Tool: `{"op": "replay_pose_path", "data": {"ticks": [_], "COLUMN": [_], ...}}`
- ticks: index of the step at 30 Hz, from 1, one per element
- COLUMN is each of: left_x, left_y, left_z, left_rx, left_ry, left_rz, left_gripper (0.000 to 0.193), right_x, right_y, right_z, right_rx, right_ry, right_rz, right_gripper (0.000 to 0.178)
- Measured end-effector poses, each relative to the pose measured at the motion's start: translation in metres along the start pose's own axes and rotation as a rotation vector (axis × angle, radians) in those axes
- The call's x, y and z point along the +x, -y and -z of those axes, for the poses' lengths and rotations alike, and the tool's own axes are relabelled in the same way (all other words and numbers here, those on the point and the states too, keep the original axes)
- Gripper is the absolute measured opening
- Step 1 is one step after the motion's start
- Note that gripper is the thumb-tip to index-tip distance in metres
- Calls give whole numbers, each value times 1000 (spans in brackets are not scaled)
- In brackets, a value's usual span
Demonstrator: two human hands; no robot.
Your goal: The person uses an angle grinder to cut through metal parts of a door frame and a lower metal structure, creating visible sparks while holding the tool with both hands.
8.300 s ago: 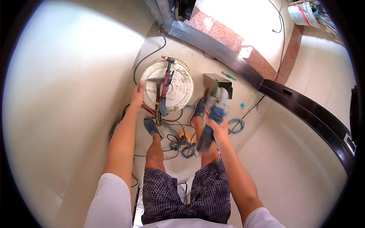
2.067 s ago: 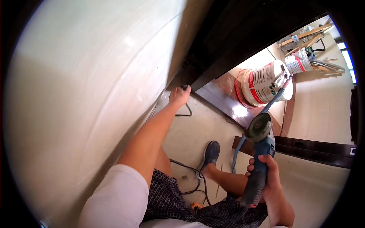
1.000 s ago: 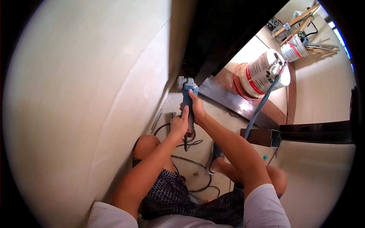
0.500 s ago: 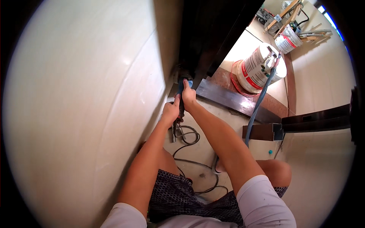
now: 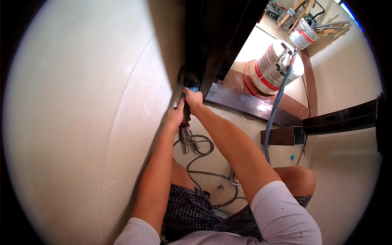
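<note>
Both my hands are closed round an angle grinder (image 5: 186,113) with a blue and black body. My right hand (image 5: 194,99) grips it near the head, while my left hand (image 5: 175,116) holds it farther back, nearer to me. The grinder's head points away from me, into the shadowed corner where the foot of a dark metal post (image 5: 214,45) meets the pale wall (image 5: 122,90). Whether its disc touches the metal is hidden in the dark. Just below the tool, a metal clamp (image 5: 188,142) lies on the floor beside a looped black cable (image 5: 211,143).
A dark sill (image 5: 249,103) runs right from the post. Beyond it stands a white bucket (image 5: 265,71) with a tool on top and a thick grey-blue cable (image 5: 277,107) hanging down. A brown square tube (image 5: 281,136) lies at right. Another bucket (image 5: 302,38) holds sticks.
The view has shifted slightly. My hands and the grinder sit a little lower and farther left in the picture, still by the post's foot. My grip on the tool continues.
</note>
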State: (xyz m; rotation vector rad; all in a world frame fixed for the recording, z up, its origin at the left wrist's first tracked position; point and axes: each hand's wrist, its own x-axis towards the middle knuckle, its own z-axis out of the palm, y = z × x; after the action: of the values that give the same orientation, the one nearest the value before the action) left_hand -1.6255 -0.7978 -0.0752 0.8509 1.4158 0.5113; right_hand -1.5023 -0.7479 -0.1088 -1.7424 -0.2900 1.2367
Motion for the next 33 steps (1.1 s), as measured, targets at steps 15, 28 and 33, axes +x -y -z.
{"op": "replay_pose_path", "data": {"ticks": [15, 28, 33], "left_x": [11, 35, 43], "left_y": [-11, 2, 8], "left_z": [-8, -13, -12], "left_rx": [1, 66, 75], "left_ry": [47, 18, 33], "left_rz": [18, 20, 17], "left_gripper": [76, 77, 68], "right_x": [9, 45, 57], "right_y": [18, -10, -19], "right_z": [3, -7, -10], "right_rx": [-23, 18, -50], "right_ry": [-90, -91, -155], "right_rz": [16, 49, 97], "right_gripper": [50, 33, 34]}}
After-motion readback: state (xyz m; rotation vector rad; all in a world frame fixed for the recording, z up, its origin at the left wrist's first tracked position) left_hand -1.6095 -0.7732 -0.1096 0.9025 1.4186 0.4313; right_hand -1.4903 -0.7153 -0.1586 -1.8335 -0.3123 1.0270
